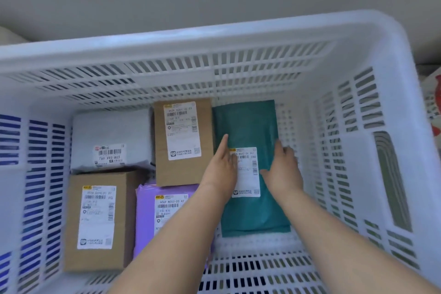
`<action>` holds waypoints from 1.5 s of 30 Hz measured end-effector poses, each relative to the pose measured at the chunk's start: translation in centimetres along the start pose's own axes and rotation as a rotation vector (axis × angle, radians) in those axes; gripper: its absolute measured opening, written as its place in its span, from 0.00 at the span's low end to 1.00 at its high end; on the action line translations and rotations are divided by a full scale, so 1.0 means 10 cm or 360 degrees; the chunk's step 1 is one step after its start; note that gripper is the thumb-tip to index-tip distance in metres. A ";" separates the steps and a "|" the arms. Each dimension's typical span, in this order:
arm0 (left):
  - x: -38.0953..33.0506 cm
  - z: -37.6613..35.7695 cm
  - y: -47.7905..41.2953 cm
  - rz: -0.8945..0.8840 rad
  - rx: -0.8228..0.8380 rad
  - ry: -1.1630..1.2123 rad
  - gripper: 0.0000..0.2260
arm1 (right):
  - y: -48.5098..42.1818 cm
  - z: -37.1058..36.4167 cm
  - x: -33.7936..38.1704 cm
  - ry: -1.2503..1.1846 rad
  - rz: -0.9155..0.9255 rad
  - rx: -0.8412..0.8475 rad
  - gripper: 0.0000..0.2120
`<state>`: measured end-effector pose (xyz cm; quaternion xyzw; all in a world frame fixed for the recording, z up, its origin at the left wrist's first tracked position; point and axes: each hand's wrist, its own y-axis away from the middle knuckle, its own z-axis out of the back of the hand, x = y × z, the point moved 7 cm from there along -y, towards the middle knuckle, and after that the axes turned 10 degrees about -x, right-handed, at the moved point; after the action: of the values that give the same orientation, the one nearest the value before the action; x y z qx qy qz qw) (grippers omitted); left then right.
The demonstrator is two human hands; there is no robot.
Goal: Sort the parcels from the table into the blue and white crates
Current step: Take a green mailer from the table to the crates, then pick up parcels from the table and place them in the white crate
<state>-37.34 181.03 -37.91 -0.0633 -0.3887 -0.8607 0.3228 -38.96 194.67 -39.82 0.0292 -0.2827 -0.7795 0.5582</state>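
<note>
Both hands reach into the white crate (214, 31), which fills most of the frame. They lie on the teal parcel (248, 126), flat on the crate floor right of centre. The left hand (222, 169) rests on its left edge with fingers straight, holding nothing. The right hand (284, 169) lies palm down near its right edge, thumb spread toward the white label, also gripping nothing. Just left of the teal parcel stands a brown box (183, 174). Further left are a grey parcel (112, 131), a second brown box (95, 222) and a purple parcel (148, 210).
</note>
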 end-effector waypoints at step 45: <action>1.42 -0.12 4.69 0.2188 -0.0728 0.1344 0.17 | 2.78 1.22 3.45 0.0087 0.1447 -0.0072 0.19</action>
<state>-19.89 150.06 -4.16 -0.0223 0.0741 -0.4812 0.8732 -32.55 162.96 -7.13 -0.0896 -0.2349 -0.4604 0.8514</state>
